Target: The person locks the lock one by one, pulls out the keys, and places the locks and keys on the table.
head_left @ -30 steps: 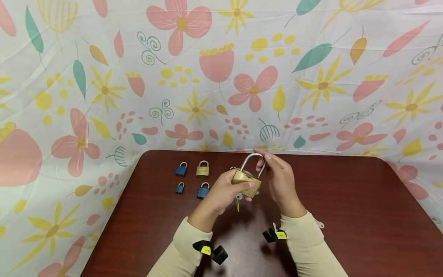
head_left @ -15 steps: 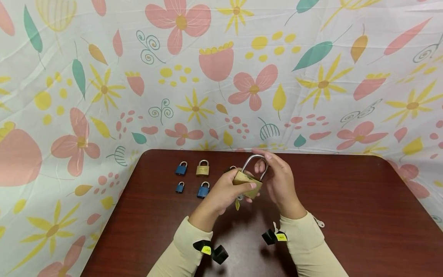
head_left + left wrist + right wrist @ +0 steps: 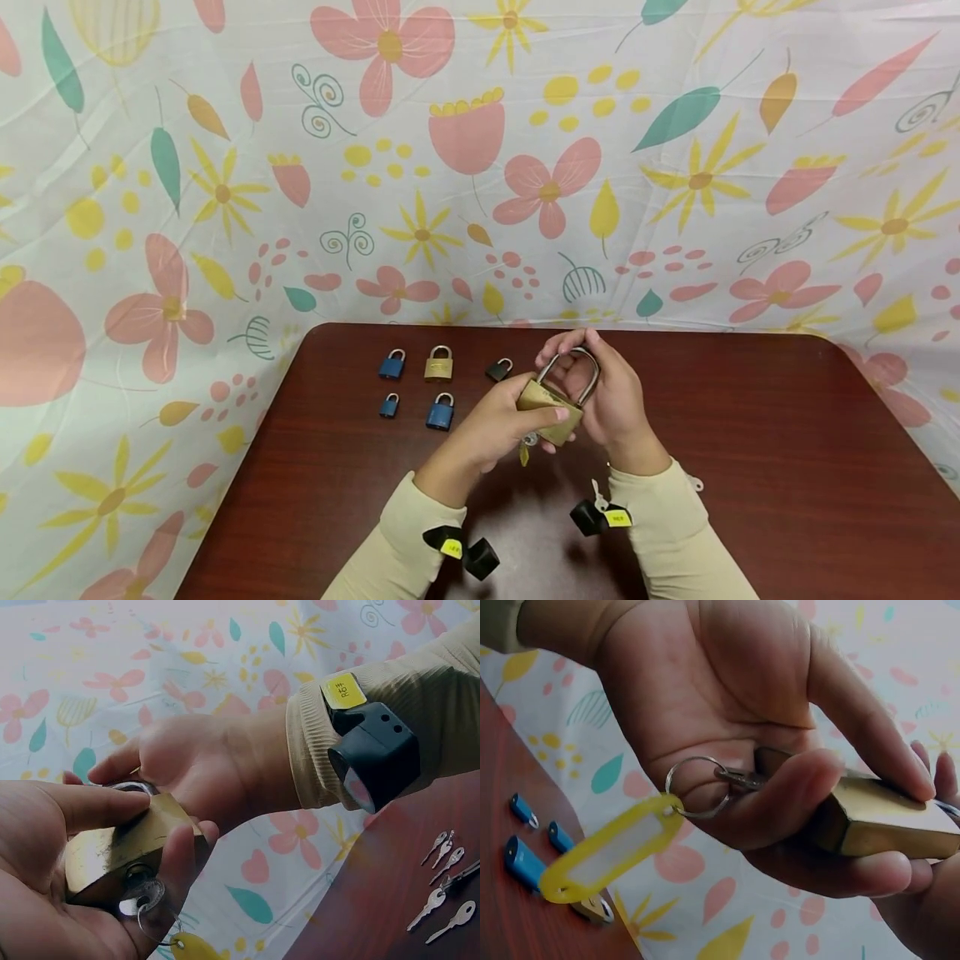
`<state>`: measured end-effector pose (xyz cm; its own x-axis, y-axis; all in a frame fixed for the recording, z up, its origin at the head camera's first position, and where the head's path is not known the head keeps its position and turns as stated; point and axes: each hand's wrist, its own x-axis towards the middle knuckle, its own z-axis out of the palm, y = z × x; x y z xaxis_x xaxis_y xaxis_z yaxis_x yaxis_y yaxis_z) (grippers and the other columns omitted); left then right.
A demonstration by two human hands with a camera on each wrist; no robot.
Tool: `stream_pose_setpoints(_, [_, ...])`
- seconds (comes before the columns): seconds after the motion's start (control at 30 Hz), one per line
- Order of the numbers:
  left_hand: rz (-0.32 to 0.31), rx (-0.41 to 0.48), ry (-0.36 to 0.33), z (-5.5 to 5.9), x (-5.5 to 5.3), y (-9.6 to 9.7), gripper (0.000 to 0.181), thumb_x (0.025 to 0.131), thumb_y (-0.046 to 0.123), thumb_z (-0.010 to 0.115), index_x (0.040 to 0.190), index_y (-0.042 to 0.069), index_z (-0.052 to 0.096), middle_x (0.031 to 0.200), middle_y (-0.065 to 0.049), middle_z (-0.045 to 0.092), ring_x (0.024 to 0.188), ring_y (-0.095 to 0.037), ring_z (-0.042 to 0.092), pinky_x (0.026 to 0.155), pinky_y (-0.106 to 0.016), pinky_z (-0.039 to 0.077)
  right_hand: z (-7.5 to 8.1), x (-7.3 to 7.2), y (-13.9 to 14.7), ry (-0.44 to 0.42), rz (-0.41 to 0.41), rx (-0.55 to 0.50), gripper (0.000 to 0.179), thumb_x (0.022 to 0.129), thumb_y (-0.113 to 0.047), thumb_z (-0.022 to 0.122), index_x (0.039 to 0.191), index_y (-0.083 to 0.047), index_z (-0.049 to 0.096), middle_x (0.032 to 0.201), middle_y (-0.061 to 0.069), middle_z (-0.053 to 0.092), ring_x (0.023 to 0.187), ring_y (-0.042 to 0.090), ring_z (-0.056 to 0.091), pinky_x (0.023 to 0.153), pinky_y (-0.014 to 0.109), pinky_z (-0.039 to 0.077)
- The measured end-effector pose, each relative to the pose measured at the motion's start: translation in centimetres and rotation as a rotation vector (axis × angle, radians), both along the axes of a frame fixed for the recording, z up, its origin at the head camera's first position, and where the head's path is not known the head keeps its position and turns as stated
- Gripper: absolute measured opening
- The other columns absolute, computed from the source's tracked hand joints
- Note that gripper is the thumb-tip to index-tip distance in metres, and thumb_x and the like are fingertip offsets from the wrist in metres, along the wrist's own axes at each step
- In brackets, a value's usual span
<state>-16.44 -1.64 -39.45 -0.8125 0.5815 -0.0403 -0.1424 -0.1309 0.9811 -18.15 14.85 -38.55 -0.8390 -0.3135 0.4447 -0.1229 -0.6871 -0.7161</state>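
My left hand (image 3: 487, 425) grips a large brass padlock (image 3: 534, 397), its thumb lying across the front of the body. A silver key (image 3: 142, 896) sits at the keyway in the lock's underside. From it hang a split ring (image 3: 699, 787) and a yellow tag (image 3: 611, 847) with a white label. The steel shackle (image 3: 597, 377) points up and to the right. Around that shackle curl the fingers of my right hand (image 3: 618, 408), its palm beside the loop. In the left wrist view the left fingers hide part of the shackle.
On the dark red table (image 3: 750, 400), left of the hands, lie blue padlocks (image 3: 440, 412), a smaller brass padlock (image 3: 438, 367) and a black padlock (image 3: 498, 370). Several loose keys (image 3: 451, 922) lie at the right. A floral curtain (image 3: 480, 208) hangs behind the table.
The brass padlock and left hand have shifted slightly right and down. My right fingers have come over the top of the shackle, curling more. The black padlock has come into fuller view.
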Motion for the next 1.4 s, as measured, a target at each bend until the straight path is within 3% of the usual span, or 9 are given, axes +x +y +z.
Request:
stream_pose_setpoints(0.47, [-0.009,0.020,-0.015,0.19,0.17,0.03,0.032,0.098,0.010,0.055,0.128,-0.003,0.052,0.098,-0.025,0.071,0.074,-0.015,0.073,0.061,-0.029,0.056,0.48,0.31,-0.25,-0.085,-0.077,0.026,0.042,0.113,-0.027,0.026,0.089,-0.006,0.054,0.094,0.004,0.063,0.091,0.019,0.063,0.088,0.028,0.053])
stream_pose_setpoints(0.8, [-0.011,0.054,-0.030,0.08,0.05,-0.07,0.027,0.099,0.010,0.053,0.124,-0.002,0.052,0.086,-0.006,0.072,0.072,-0.015,0.072,0.059,-0.028,0.056,0.34,0.42,-0.55,-0.106,-0.082,0.003,0.041,0.113,-0.027,0.027,0.087,-0.007,0.052,0.093,0.005,0.063,0.090,0.020,0.063,0.085,0.028,0.053])
stream_pose_setpoints(1.4, [-0.002,0.011,-0.025,0.46,0.08,-0.16,0.034,0.095,0.008,0.065,0.125,0.000,0.052,0.090,-0.009,0.072,0.072,-0.014,0.072,0.057,-0.028,0.055,0.44,0.50,-0.92,-0.098,-0.105,-0.002,0.040,0.113,-0.025,0.027,0.085,-0.008,0.050,0.092,0.004,0.063,0.089,0.019,0.063,0.085,0.027,0.053])
